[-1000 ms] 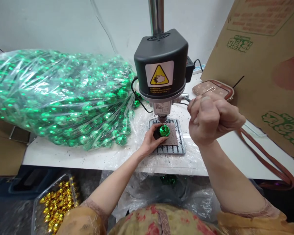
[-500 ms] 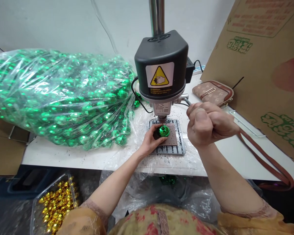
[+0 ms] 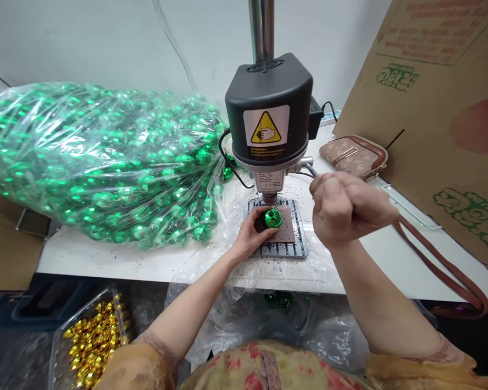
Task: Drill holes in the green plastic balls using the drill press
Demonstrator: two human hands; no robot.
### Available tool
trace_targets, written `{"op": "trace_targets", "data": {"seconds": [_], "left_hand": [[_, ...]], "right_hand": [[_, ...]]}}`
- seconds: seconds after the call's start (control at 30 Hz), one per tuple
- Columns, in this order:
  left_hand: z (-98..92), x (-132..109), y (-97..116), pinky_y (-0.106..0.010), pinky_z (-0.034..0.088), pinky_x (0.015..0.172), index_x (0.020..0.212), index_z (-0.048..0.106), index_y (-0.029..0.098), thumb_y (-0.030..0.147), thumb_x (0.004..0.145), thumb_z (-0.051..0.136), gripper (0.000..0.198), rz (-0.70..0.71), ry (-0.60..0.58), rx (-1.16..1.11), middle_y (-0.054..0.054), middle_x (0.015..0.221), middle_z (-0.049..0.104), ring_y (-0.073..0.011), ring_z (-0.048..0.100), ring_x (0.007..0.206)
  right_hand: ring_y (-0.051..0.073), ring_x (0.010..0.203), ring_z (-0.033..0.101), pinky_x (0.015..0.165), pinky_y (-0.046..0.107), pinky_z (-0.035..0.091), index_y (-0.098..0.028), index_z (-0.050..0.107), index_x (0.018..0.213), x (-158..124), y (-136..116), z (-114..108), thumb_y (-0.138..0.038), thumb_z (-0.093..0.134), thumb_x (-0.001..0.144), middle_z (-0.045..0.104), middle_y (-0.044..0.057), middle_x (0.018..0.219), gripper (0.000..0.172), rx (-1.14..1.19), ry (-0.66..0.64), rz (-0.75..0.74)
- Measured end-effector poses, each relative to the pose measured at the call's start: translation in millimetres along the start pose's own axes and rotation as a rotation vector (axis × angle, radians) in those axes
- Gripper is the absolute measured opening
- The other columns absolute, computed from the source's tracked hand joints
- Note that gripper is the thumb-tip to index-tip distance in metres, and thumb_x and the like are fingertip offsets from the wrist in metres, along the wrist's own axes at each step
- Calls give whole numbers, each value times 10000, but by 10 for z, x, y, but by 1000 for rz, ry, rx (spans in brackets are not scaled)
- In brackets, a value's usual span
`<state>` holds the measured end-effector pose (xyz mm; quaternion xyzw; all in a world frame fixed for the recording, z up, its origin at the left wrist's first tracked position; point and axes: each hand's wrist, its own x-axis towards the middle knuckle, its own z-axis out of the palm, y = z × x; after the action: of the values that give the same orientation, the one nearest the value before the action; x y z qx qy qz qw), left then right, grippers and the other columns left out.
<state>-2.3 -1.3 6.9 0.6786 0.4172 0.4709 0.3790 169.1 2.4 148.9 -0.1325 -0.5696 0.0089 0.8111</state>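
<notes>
A small bench drill press (image 3: pixel 269 114) with a black head and a yellow warning label stands on the white table (image 3: pixel 106 254). Under its spindle a shiny green faceted ball (image 3: pixel 271 218) rests on a brown pad on the ribbed metal base plate (image 3: pixel 293 250). My left hand (image 3: pixel 250 234) pinches this green ball and holds it in place. My right hand (image 3: pixel 344 208) is closed in a fist round the drill's metal feed lever (image 3: pixel 309 168), to the right of the drill head.
A big clear plastic bag (image 3: pixel 93 162) full of green balls lies on the table's left. A brown purse (image 3: pixel 355 154) with a long strap (image 3: pixel 443 271) lies at right, before a leaning cardboard box (image 3: pixel 443 103). A clear tray of gold balls (image 3: pixel 91 338) sits below the table.
My right hand has pulled the feed lever down and slightly toward me, and the drill head has sunk a little toward the green ball. My left hand has stayed on the ball.
</notes>
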Motion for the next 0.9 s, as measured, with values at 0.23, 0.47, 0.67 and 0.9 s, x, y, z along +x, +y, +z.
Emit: {"op": "trace_targets", "data": {"seconds": [0.23, 0.47, 0.67, 0.9], "left_hand": [[54, -20, -19, -434, 568, 1039, 1275, 623, 207, 424, 827, 863, 553, -40, 77, 15, -100, 1231, 728, -264, 705, 1150], [19, -534, 284, -455, 573, 1077, 1293, 682, 266, 384, 935, 763, 386, 111, 177, 220, -112, 1326, 683, -275, 679, 1245], [8, -1660, 141, -476, 625, 1010, 1255, 755, 423, 273, 949, 717, 342, 437, -386, 378, -81, 1452, 659, -308, 696, 1241], [267, -2256, -681, -591, 557, 1038, 1373, 696, 287, 337, 932, 666, 445, -245, -492, 606, -168, 1257, 709, -405, 687, 1178]], "right_hand": [[65, 413, 306, 448, 303, 247, -227, 343, 542, 619, -47, 247, -134, 612, 947, 307, -70, 486, 495, 27, 7, 375], [62, 404, 242, 428, 297, 263, -248, 294, 570, 668, 70, 267, -340, 651, 938, 290, -78, 499, 522, -74, 6, 358], [74, 447, 310, 482, 307, 365, -287, 260, 647, 676, 143, 247, -753, 492, 746, 332, -66, 521, 530, -165, -46, 290], [84, 475, 357, 511, 315, 403, -341, 278, 649, 717, 208, 207, -803, 486, 701, 338, -63, 512, 509, -175, -81, 298]]}}
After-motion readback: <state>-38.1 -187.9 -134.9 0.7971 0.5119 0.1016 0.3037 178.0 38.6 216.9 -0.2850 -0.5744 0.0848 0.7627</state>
